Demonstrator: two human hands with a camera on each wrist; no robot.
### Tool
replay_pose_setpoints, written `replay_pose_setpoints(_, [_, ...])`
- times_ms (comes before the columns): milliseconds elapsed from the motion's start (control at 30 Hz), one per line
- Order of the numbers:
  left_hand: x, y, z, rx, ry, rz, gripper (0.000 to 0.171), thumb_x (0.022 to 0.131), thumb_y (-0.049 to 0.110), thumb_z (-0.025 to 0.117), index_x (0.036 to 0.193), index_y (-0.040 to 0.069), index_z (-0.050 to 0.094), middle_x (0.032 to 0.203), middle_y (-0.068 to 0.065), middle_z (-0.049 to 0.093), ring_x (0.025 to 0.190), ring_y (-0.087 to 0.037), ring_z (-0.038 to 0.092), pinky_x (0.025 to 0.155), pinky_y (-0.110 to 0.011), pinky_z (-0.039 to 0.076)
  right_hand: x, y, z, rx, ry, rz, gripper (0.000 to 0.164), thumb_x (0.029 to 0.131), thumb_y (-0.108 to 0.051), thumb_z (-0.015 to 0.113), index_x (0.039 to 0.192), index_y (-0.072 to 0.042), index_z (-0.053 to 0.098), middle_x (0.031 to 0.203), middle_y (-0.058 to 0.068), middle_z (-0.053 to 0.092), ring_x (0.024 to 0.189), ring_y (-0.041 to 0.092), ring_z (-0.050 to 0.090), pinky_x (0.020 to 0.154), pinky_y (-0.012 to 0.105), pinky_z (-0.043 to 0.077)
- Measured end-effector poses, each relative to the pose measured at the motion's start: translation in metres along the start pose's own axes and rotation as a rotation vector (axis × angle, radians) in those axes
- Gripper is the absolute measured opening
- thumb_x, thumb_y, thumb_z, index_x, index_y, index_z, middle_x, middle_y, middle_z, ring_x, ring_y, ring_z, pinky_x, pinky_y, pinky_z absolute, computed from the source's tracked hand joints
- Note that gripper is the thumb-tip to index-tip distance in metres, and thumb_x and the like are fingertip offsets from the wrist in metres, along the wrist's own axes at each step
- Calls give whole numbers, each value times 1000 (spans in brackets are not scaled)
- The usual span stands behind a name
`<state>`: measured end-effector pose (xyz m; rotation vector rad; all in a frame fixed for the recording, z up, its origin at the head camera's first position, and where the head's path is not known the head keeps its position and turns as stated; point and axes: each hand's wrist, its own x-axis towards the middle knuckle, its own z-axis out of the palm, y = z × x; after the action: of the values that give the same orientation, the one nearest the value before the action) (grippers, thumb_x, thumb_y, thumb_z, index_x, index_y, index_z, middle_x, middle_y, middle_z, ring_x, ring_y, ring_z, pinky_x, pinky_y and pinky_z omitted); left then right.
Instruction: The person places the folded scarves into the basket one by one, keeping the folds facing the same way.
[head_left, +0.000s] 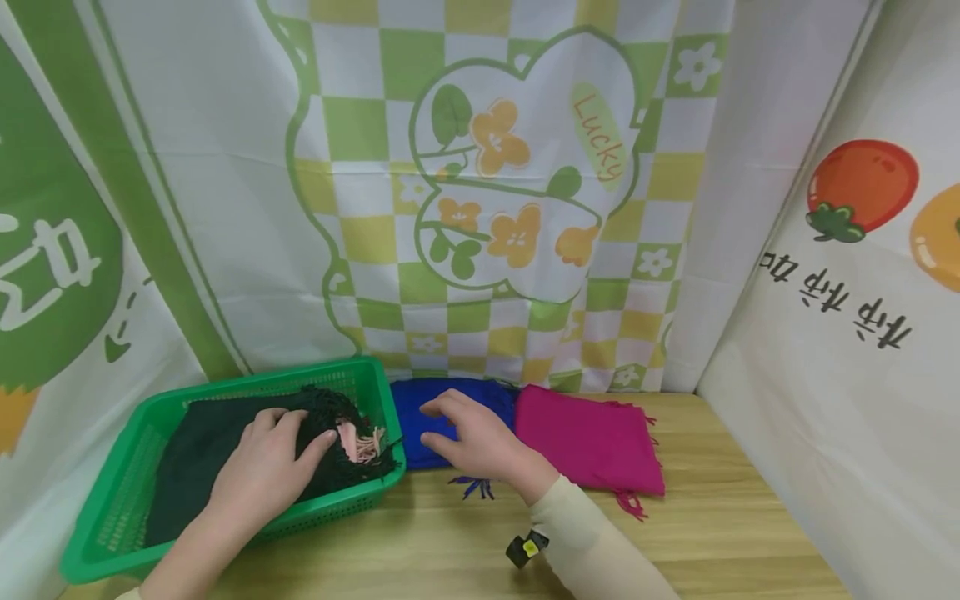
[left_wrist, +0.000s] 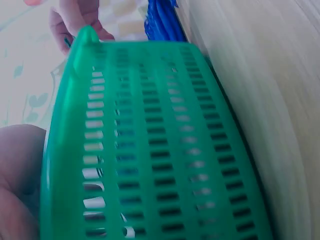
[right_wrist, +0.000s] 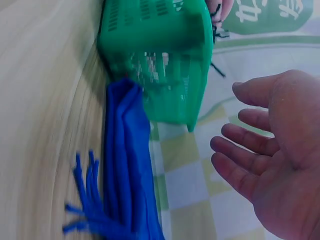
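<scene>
My left hand (head_left: 266, 458) lies over a folded black fringed scarf (head_left: 195, 450) in the green plastic basket (head_left: 105, 500), thumb spread from the fingers. A pale pink fringed piece (head_left: 349, 442) shows by the thumb, at the scarf's tasselled end. To the right, my right hand (head_left: 480, 437) hovers above a folded blue scarf (head_left: 411, 417); its fingers are loosely bent and hold nothing. The right wrist view shows this hand (right_wrist: 290, 155) with its palm bare, beside the blue scarf (right_wrist: 125, 155). In the left wrist view the basket's slotted wall (left_wrist: 150, 135) hides most of the scarf.
A folded magenta scarf (head_left: 585, 437) with fringe lies right of the blue one on the wooden table (head_left: 720, 517). Printed cloth hangings (head_left: 517, 333) stand behind and on both sides. The basket sits at the table's left, close to the left hanging.
</scene>
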<state>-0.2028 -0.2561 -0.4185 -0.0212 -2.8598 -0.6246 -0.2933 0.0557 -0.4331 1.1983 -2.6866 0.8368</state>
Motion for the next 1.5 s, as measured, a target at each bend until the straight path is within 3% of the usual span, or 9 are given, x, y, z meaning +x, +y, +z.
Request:
replay_pose_setpoints(400, [1,40,21,-68,86,127,67,112,48,66,152,-7,60,154,-32,54,144,-54,50,107,-72,51,-29,34,-22,32,70,81,41,113,-31,70,150,-14,66,146,0,65,131,23,66,108,44,58])
replay_pose_setpoints(633, [5,64,32,-102,97,205,60,112,42,69,149,-5,63,152,-28,58,143,-49,53,106,-66,55,-44,50,-35,34,136,112,37,111,-23,74,145,-9,68,140,7,69,125,33,69,103,50,59])
replay_pose_setpoints(933, [6,81,47,-101,87,272,58,110,41,73,150,-1,64,148,-23,62,138,-45,60,107,-66,55,-62,64,-46,38,178,197,37,108,-22,77,142,-9,70,138,8,70,123,33,70,104,53,59])
replay_pose_setpoints(1200, [9,98,59,-108,65,330,59,109,41,74,149,0,64,146,-20,65,135,-39,64,106,-57,58,-82,82,-57,-4,210,232,39,106,-20,79,142,-8,70,136,8,71,121,35,71,104,53,59])
replay_pose_setpoints(1500, [14,117,76,-158,15,336,59,109,40,74,151,0,63,146,-19,67,136,-39,65,108,-58,57,-102,98,-72,-44,215,282,43,106,-24,79,145,-8,69,140,8,71,125,33,69,105,55,58])
